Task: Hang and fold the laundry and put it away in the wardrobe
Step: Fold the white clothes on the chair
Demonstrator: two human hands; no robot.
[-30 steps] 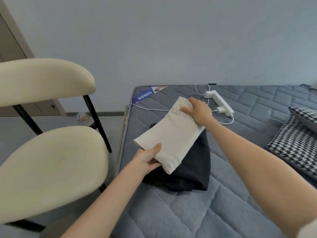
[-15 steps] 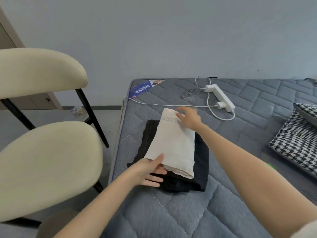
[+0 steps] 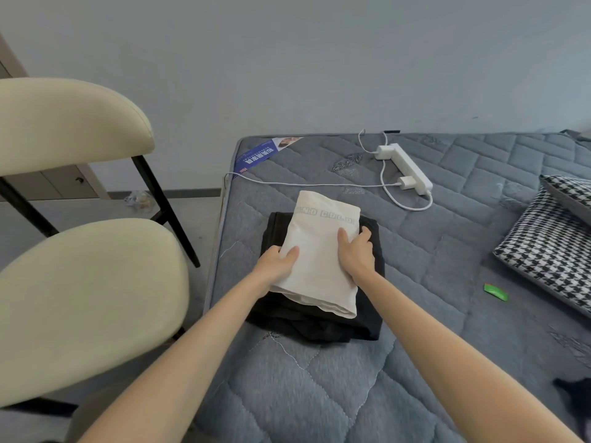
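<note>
A folded cream garment (image 3: pixel 319 251) with pale lettering lies on top of a folded black garment (image 3: pixel 319 327) near the left edge of the grey quilted mattress (image 3: pixel 415 282). My left hand (image 3: pixel 279 260) grips the cream garment's left edge, thumb on top and fingers hidden below. My right hand (image 3: pixel 356 254) grips its right edge, thumb on the cloth and fingers curled over the side against the black garment.
A cream chair (image 3: pixel 80 298) stands close to the left of the mattress. A white power strip (image 3: pixel 406 166) with cables lies behind the pile. At the right are a houndstooth pillow (image 3: pixel 550 247) and a small green item (image 3: pixel 495 292). Cabinet drawers (image 3: pixel 54 183) show behind the chair.
The cream garment has turned lengthwise and come down squarely on the black one. My right hand slid from its far end to its right edge; my left hand moved up its left edge.
</note>
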